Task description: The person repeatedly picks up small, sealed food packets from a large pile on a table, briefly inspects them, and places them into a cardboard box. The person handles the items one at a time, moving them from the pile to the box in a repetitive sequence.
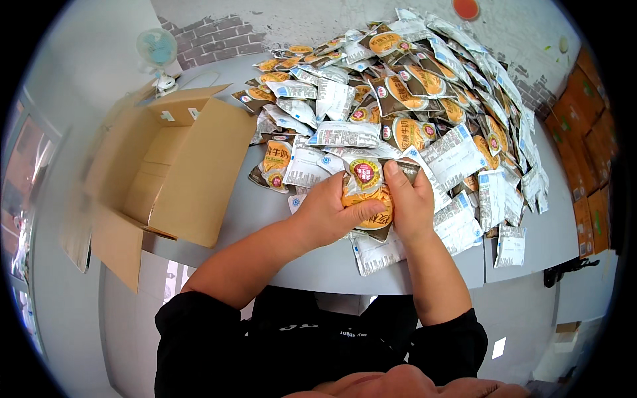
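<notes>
Between both hands I hold one snack packet, brown and orange with a round red-and-gold emblem facing up. My left hand grips its left side, the thumb lying across the front. My right hand closes round its right edge, thumb near the top corner. Just beyond and around my hands spreads a big heap of similar sealed packets, some brown side up, others white printed side up. White-backed packets lie right beside my right hand. Left of the heap stands a cardboard box with its flaps open.
The heap rests on a grey table, rising highest at the back right. A small fan stands behind the box. Stacked brown cartons line the right side. A red round object is at the far wall.
</notes>
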Demonstrator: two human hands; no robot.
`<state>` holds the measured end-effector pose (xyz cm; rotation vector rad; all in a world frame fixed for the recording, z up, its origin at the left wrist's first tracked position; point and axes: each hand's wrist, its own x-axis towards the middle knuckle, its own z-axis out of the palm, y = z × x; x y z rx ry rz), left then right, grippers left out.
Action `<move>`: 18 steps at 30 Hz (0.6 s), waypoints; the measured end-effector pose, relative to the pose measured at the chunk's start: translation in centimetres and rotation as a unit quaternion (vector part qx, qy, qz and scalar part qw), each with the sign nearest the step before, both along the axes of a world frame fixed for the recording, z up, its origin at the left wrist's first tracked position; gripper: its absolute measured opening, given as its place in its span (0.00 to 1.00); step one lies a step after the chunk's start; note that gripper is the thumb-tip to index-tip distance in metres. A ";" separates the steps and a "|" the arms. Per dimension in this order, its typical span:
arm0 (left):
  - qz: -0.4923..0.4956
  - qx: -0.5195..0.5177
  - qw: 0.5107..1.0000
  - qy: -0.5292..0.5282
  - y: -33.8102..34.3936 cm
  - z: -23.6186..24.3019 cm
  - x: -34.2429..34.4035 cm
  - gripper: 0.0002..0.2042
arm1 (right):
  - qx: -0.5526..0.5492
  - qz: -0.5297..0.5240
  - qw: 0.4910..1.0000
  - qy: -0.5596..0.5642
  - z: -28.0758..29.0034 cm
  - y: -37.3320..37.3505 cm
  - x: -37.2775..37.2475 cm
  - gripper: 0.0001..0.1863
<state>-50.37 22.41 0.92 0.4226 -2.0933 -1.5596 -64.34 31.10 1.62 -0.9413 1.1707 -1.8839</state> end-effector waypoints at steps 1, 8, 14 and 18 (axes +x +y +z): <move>-0.014 0.000 1.000 0.021 0.0 -0.3 0.0 0.24 | -0.004 0.008 0.999 -0.037 0.9 -0.1 0.5 0.15; 0.020 -0.041 0.998 0.040 0.2 -0.4 -0.2 0.24 | 0.033 0.026 0.991 -0.127 1.4 -0.5 0.2 0.23; 0.033 -0.054 0.994 0.092 -0.7 -1.2 0.2 0.20 | 0.018 -0.019 0.992 0.122 0.8 0.1 0.5 0.15; 0.015 -0.162 0.984 0.078 -0.1 -0.1 0.4 0.22 | 0.002 0.024 1.000 0.006 0.6 -0.1 0.1 0.16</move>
